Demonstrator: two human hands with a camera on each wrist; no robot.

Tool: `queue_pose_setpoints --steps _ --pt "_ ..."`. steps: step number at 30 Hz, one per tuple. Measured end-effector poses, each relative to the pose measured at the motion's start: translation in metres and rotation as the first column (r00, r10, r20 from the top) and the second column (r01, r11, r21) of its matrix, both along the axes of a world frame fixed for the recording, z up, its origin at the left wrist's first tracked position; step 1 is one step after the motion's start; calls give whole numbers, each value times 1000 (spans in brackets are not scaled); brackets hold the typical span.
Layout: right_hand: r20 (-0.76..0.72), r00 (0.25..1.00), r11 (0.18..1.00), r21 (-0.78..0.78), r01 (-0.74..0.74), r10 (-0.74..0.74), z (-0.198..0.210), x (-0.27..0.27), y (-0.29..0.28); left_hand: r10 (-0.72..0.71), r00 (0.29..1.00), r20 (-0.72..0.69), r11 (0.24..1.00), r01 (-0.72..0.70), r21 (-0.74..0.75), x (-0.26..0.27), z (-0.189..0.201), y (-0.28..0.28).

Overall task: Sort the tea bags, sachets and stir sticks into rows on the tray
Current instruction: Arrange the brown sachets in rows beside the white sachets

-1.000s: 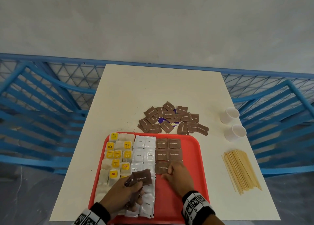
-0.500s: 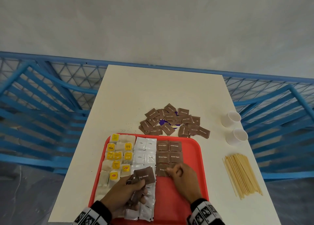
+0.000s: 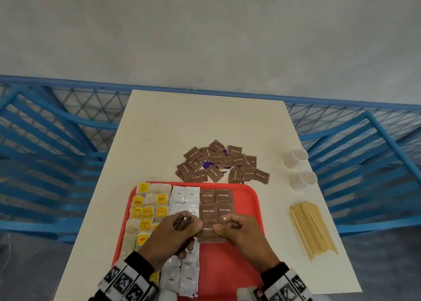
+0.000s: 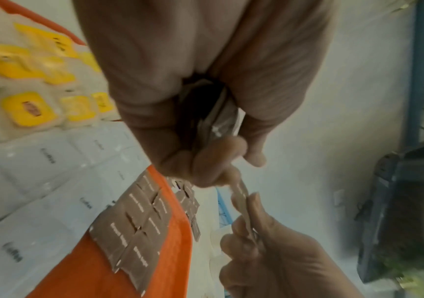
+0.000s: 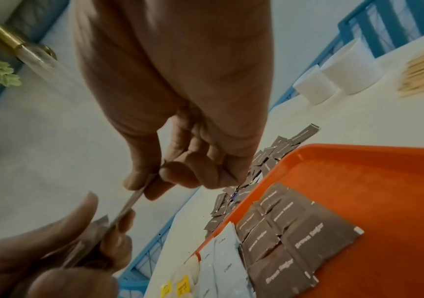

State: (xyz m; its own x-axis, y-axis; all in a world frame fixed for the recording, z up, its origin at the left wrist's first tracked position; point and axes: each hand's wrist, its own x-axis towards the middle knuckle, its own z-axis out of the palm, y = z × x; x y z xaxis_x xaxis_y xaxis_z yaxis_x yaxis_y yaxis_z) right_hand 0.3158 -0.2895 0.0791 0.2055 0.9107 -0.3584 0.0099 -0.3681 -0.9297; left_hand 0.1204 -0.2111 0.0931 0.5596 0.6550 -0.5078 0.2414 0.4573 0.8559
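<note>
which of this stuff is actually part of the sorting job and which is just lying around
Part of the job:
red tray
tea bags
white coffee sachets
brown sugar sachets
loose brown sachet pile
stir sticks

Just lying about:
two white cups
blue chairs

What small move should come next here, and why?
Probably the right hand pulls one brown sugar sachet free of the stack the left hand grips and lays it at the near end of the brown rows on the tray, where bare red surface remains.
</note>
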Motion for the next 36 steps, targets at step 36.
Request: queue_pose_setpoints --steps 36 --pt "-22 997 994 83 71 -69 36 10 27 229 967 115 973 -229 -12 32 9 17"
